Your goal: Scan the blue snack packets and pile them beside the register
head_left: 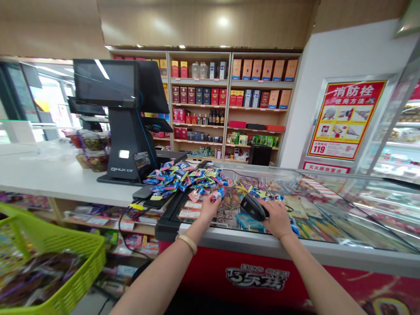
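Left hand (209,209): pinching one blue packet (218,194)
Right hand (277,217): closed round black scanner (253,208)
Packet pile (177,178): left edge, freezer (229,238)

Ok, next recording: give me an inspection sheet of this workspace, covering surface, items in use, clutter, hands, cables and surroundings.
Surface: glass-topped red freezer, next to a white counter.
Items in use: small wrapped packet; black handheld scanner.
Clutter: pile of blue-and-pink packets beside the terminal; green basket of bagged goods at lower left.
Hands: left hand holds the packet; right hand grips the scanner.
Cables: black cable loops down the counter's front; where it ends is unclear.
Surroundings: black terminal on the counter, shelves of boxed goods behind, red sign at right.
Other people's hands: nothing seen.
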The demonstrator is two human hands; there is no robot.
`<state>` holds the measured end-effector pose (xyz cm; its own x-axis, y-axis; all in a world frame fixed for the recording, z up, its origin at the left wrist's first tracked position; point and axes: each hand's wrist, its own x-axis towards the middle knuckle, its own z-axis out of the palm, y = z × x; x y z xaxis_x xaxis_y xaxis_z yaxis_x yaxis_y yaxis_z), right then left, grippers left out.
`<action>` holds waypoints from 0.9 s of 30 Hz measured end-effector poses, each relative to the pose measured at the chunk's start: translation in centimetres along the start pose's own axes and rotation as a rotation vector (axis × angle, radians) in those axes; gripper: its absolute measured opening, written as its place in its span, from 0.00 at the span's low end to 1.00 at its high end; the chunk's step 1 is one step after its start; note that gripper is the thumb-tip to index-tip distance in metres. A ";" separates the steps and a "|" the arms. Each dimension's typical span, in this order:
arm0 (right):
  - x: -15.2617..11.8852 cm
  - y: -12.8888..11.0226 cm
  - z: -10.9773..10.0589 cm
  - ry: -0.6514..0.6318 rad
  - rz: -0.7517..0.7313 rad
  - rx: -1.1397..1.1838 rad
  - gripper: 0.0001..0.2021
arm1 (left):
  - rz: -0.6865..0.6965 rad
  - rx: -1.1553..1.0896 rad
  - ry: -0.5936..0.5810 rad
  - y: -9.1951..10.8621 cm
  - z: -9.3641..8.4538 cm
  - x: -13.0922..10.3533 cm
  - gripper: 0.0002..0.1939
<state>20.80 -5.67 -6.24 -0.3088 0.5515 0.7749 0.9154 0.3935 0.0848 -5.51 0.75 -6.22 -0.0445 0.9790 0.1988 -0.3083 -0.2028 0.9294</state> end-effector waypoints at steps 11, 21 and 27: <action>0.4 -1.1 0.2 -0.079 -0.060 0.071 0.20 | 0.177 0.375 0.045 -1.3 -0.6 1.0 0.25; 1.8 -4.0 1.3 -0.096 -0.004 0.120 0.16 | 0.175 0.348 0.090 -0.9 -0.5 0.7 0.23; 1.6 -4.1 1.2 -0.087 0.000 0.111 0.16 | 0.177 0.309 0.105 -0.6 -0.4 0.3 0.23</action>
<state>16.28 -5.52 -6.04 -0.3341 0.6115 0.7172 0.8828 0.4696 0.0109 -5.71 1.14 -6.85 -0.1732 0.9219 0.3466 0.0138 -0.3496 0.9368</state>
